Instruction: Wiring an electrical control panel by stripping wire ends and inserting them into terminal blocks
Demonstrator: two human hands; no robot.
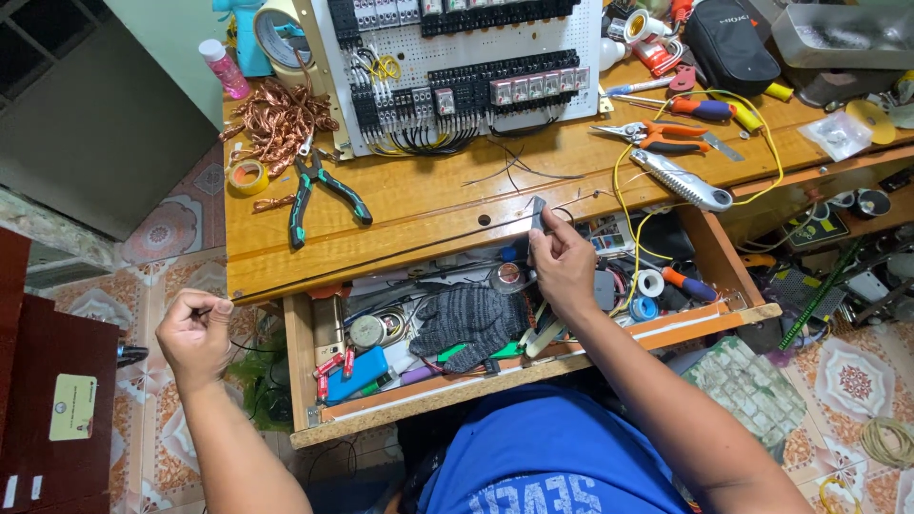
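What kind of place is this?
Probably a home electrical workshop: a wooden workbench holds a relay wiring panel, pliers and coiled copper wire, above an open drawer crammed with tools.

My wooden workbench (428, 205), relay panel (457, 67) at twelve o'clock, copper wire coil (281, 119) and green-handled pliers (319, 195) at ten, orange cutters (657, 136) and utility knife (681, 181) at two.

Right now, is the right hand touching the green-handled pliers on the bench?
Apart. The head view shows the right hand pinching a thin dark wire by the bench edge, with bare wood between it and the pliers.
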